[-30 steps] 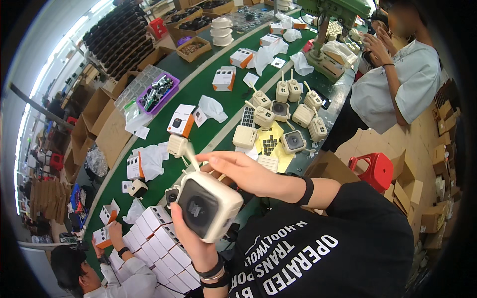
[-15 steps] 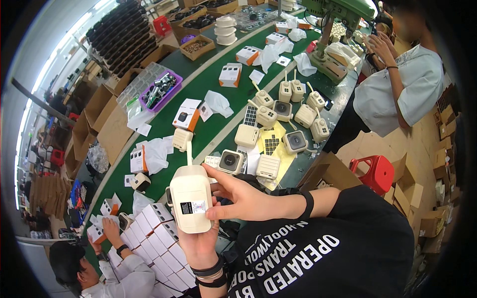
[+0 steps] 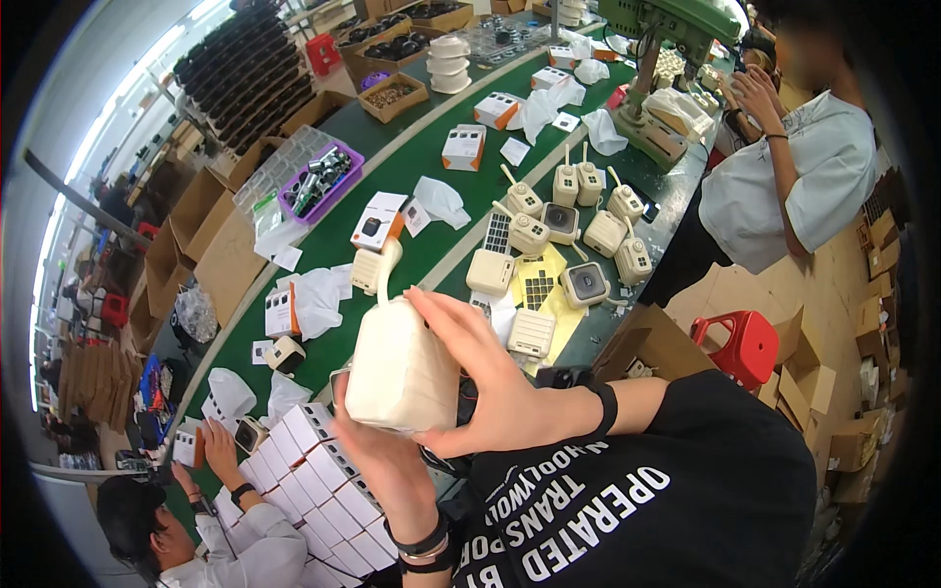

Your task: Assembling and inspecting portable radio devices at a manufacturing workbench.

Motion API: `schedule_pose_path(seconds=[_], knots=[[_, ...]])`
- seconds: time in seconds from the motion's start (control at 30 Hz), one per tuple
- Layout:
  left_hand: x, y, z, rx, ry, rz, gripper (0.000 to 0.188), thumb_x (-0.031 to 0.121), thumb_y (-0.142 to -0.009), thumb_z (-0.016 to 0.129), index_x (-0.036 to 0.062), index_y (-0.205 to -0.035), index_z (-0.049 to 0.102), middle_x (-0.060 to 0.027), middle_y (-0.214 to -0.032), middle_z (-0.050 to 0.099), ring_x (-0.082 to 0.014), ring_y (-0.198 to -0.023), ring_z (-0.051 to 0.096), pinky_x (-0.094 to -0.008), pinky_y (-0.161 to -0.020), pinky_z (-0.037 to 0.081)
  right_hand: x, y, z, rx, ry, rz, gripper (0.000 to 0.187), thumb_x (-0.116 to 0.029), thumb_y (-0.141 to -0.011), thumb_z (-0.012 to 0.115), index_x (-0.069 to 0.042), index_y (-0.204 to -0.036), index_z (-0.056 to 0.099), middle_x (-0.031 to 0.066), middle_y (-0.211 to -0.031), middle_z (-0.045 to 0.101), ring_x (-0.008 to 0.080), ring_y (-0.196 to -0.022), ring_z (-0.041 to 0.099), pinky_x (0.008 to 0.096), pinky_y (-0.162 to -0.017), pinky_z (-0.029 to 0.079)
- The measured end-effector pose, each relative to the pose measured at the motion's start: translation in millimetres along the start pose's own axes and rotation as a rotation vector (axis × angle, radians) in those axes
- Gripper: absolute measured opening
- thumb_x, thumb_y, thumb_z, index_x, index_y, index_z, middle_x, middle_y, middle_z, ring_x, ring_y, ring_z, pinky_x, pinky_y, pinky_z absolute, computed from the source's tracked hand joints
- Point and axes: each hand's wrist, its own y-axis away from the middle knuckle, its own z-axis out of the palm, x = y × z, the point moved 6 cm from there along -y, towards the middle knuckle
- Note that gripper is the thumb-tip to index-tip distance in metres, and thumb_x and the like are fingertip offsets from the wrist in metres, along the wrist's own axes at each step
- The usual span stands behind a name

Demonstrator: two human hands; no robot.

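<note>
A cream, rounded, box-like device [image 3: 402,367] with a curved handle or strap at its top is held in front of me, tilted. My right hand [image 3: 505,392] wraps its right side, fingers along the top edge and thumb low. My left hand [image 3: 387,475], slightly blurred, holds it from below and at its lower left; most of those fingers are hidden behind the device. Just beyond it, another cream device [image 3: 368,269] sits on the green belt. To the right stand several similar cream devices [image 3: 529,233], some with upright stick-like parts.
White-and-orange boxes [image 3: 379,220] and crumpled white bags [image 3: 441,201] lie along the green belt [image 3: 323,250]. Stacked white boxes [image 3: 314,490] stand at lower left beside a co-worker [image 3: 225,529]. Another person [image 3: 784,176] stands at right, near a green drill press [image 3: 657,88] and red stool [image 3: 735,345].
The device has turned in my hands: its labelled face is now out of sight and a plain side shows. My right hand has shifted around it, and it sits slightly further right.
</note>
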Motion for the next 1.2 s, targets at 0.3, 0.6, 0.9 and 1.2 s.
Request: schedule_pose_path(seconds=[0.3,0.6,0.9,1.2], knots=[[-5.1,17.7,-5.3,-0.084,-0.085,-0.053,0.061,0.035,-0.086,0.052,-0.0013,-0.130,0.030,-0.0172,-0.121,0.047,-0.0281,-0.105,0.054,-0.0374,-0.085,0.048,-19.7,2.1,-1.2,-0.020,-0.080,-0.246,0.086,-0.025,-0.072,0.072,0.006,-0.135,0.022,0.0212,-0.139,0.026,0.0334,-0.126,0.030,0.0401,-0.101,0.026],[-11.7,12.3,-7.6,-0.059,-0.159,0.117,0.062,0.025,-0.080,0.063,-0.0032,-0.128,0.034,-0.0160,-0.121,0.047,-0.0249,-0.107,0.051,-0.0355,-0.089,0.044,44.0,-5.5,0.6,-0.169,-0.834,0.403,0.037,-0.012,-0.090,0.048,0.000,-0.124,0.039,0.0083,-0.120,0.044,0.0129,-0.109,0.044,0.0270,-0.092,0.037],[-63.8,-15.1,-30.7,-0.158,-0.856,-0.185,0.065,0.000,-0.078,0.058,0.0084,-0.134,0.026,-0.0143,-0.124,0.037,-0.0221,-0.110,0.044,-0.0310,-0.087,0.042,170.3,5.9,-38.5,-0.347,0.000,0.589,0.064,-0.037,-0.062,0.077,0.000,-0.109,0.053,0.0145,-0.100,0.059,0.0244,-0.090,0.058,0.0326,-0.080,0.046],[-89.6,-33.6,-78.8,0.041,-0.666,-0.369,0.051,0.008,-0.087,0.053,0.0042,-0.133,0.029,-0.0142,-0.120,0.040,-0.0179,-0.099,0.051,-0.0253,-0.085,0.040,328.8,-74.8,-142.4,0.236,0.470,0.668,0.062,-0.029,-0.053,0.078,0.003,-0.098,0.049,0.0194,-0.092,0.059,0.0345,-0.086,0.059,0.0385,-0.077,0.047]])
